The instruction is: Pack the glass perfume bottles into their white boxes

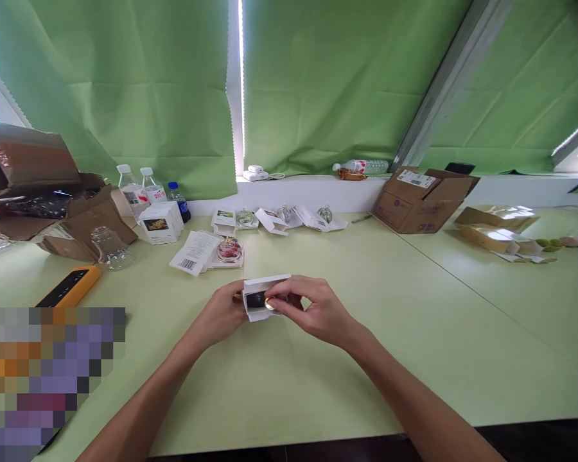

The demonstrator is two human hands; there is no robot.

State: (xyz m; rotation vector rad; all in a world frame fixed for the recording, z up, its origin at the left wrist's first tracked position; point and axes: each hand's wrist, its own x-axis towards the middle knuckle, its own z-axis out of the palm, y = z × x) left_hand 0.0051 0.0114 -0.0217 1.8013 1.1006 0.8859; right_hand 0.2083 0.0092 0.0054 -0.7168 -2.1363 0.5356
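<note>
My left hand is closed around the left side of a small white box, held upright at the middle of the table. The box is open towards me and dark inside. With thumb and fingertips, my right hand pinches a shiny round gold cap at the opening. Whether the cap is joined to something inside is hidden. Beyond my hands, a round glass bottle with red contents lies on an opened white box beside a white printed flap.
Further back are more opened white boxes with round glass bottles. Cardboard cartons stand at left and right. At left are a closed white box, a clear plastic jar, drink bottles and an orange device.
</note>
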